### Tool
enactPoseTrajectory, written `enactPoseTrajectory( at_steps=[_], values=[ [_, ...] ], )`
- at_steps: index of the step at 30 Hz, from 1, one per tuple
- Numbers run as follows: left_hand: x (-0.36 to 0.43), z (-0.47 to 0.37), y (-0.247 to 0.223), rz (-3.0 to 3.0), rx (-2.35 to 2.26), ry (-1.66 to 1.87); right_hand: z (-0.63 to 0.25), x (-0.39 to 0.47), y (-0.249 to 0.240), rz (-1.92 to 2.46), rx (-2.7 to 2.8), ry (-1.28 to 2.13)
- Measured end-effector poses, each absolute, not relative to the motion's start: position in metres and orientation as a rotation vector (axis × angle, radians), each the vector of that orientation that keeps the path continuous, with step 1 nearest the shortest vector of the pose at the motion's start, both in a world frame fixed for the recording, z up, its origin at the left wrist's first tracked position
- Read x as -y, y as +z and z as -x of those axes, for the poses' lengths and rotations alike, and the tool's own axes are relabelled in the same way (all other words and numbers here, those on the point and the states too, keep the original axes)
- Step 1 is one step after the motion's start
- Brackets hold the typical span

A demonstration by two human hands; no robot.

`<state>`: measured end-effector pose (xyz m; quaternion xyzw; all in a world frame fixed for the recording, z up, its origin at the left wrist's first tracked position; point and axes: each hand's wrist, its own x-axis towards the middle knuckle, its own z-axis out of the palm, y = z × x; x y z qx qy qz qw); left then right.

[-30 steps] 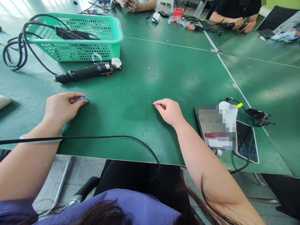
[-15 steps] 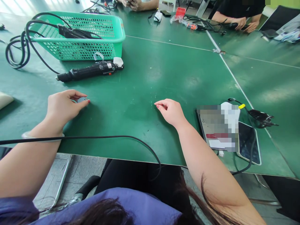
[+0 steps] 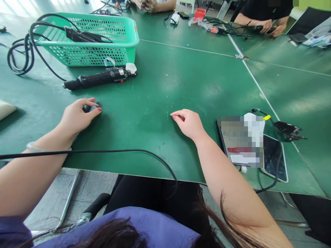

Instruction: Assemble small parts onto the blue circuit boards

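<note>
On the green table, my left hand (image 3: 79, 115) is closed round a small grey piece (image 3: 93, 108), held between thumb and fingers. Most of that piece is covered, so its kind does not show. To the right, my right hand (image 3: 188, 123) rests near the table's middle, thumb and fingertips pressed together. Whatever may be in that pinch is too small or hidden to make out. Beyond my left hand lies a black electric screwdriver (image 3: 98, 78) with a cord at its left end.
A green perforated basket (image 3: 88, 55) holds black corded tools behind the screwdriver. A black cable (image 3: 103, 151) crosses above my left forearm. Right of my right arm lie a blurred box (image 3: 234, 137), a phone (image 3: 274, 158) and cords. Two people's hands show across the table (image 3: 165, 82).
My left hand has shifted slightly right and its fingers have parted a little around the grey piece. My right hand has stayed in place.
</note>
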<state>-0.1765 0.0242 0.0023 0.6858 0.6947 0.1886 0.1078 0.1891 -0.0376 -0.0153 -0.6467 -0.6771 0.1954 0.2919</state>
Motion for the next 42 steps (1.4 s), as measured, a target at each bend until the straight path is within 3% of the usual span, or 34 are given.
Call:
enactPoseTrajectory(
  at_steps=[6,16,22,42],
  values=[
    [-0.019,0.121,0.002,-2.184,-1.641,0.427,-0.189,0.037,-0.016,1.714,1.819,0.513],
    [0.015,-0.027,-0.008,-1.709,-1.064,0.780,-0.194,0.033,-0.019,1.669,1.814,0.473],
    [0.009,-0.016,-0.006,-1.388,-0.953,0.825,-0.191,0.034,-0.015,1.723,1.818,0.537],
    [-0.005,-0.009,-0.007,-1.146,-0.851,0.800,-0.182,0.039,-0.011,1.739,1.922,0.500]
  ],
)
